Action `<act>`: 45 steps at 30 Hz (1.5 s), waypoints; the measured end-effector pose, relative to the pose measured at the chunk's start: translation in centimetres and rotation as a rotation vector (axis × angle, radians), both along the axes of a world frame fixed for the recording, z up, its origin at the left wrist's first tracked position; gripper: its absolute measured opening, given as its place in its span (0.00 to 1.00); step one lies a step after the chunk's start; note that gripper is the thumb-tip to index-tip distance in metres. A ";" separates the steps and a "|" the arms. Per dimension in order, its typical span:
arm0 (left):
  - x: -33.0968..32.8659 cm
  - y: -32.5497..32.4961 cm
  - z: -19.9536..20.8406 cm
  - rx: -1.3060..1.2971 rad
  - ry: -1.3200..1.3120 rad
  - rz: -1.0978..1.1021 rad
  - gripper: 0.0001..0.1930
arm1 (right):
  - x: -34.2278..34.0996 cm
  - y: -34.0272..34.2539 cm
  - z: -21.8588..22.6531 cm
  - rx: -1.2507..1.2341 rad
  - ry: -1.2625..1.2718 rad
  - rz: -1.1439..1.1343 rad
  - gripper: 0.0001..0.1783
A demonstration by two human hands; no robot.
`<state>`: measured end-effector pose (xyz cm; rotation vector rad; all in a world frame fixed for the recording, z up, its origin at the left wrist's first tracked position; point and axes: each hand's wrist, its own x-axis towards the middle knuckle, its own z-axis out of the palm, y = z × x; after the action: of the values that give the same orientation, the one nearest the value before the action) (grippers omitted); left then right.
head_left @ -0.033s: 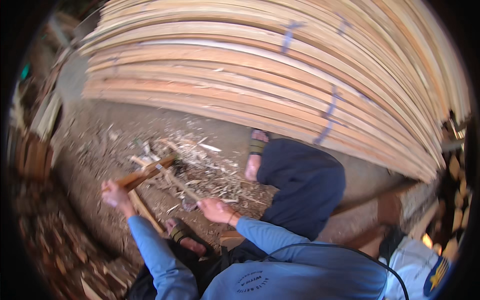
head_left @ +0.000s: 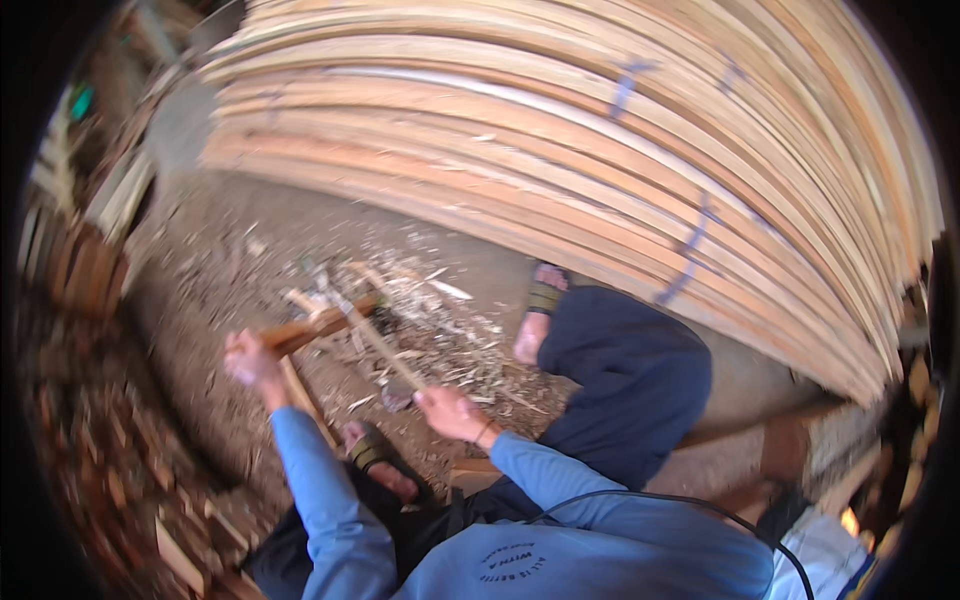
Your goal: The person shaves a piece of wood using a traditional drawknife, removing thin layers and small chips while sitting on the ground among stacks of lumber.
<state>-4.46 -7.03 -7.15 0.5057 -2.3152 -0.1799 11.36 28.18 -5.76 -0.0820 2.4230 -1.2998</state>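
Note:
My left hand [head_left: 254, 361] grips the near end of a short wooden piece [head_left: 292, 337], its far end over the wood chips. In my right hand [head_left: 450, 412] is the end of a wooden-handled tool with a metal head [head_left: 384, 350]; blur hides the exact shape of the head. That head lies across the far part of the wooden piece in the view; whether they touch cannot be made out. Beneath the left hand, a narrow wooden strip [head_left: 305, 400] slants toward my sandalled foot [head_left: 380, 462]. Pale chips and shavings [head_left: 455, 345] cover the ground around the tool.
A large stack of long boards [head_left: 440, 165], marked with blue lines, spans the far side. My other sandalled foot [head_left: 541, 300] stands close to it. Piled wood pieces [head_left: 110, 450] line the left. A black cable [head_left: 650, 493] crosses my blue shirt.
The whole view has shifted, so the boards and feet appear farther right. The tool's metal head sits slightly higher against the wooden piece. Both hands keep their holds.

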 end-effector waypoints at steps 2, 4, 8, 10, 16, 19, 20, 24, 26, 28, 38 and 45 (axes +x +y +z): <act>-0.5 7.2 5.3 0.283 0.078 -0.024 0.15 | -1.3 0.4 3.4 -0.007 -0.170 -0.103 0.23; -0.4 8.0 8.1 0.465 0.031 -0.059 0.15 | -1.4 -0.1 4.3 -0.088 -0.079 -0.049 0.24; -0.3 9.2 10.6 0.453 -0.091 -0.035 0.14 | 0.0 0.1 1.3 -0.043 -0.085 0.088 0.23; 0.4 9.4 11.4 0.499 -0.118 -0.016 0.15 | 0.1 0.6 1.6 0.094 -0.097 0.074 0.21; 0.6 9.2 12.5 0.566 -0.316 -0.039 0.25 | 0.0 0.8 3.7 0.059 0.024 0.005 0.22; 1.0 10.2 12.2 0.566 -0.275 -0.090 0.22 | 1.0 1.1 3.0 0.027 0.118 0.018 0.23; 1.1 10.5 12.2 0.558 -0.208 -0.088 0.21 | 0.8 1.4 2.5 0.077 0.070 0.031 0.24; 1.6 9.9 10.5 0.466 -0.078 -0.045 0.17 | 0.1 2.3 2.2 0.144 0.014 0.024 0.25; 2.7 8.8 9.3 0.424 -0.062 -0.057 0.15 | 0.3 2.1 2.8 0.094 0.080 0.010 0.25; 3.2 8.3 8.6 0.459 -0.073 -0.063 0.16 | 0.2 2.2 2.9 0.026 0.170 -0.050 0.23; 2.7 6.0 7.0 0.409 0.019 -0.061 0.15 | 2.1 0.4 3.9 0.081 0.046 0.080 0.26; 1.9 5.6 7.6 0.509 -0.017 -0.014 0.19 | 3.3 1.3 2.1 0.174 0.032 0.125 0.24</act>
<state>-2.55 -1.41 0.43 0.7401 -2.2831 -0.7857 14.67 29.50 -3.67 -0.2043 2.5026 -1.0375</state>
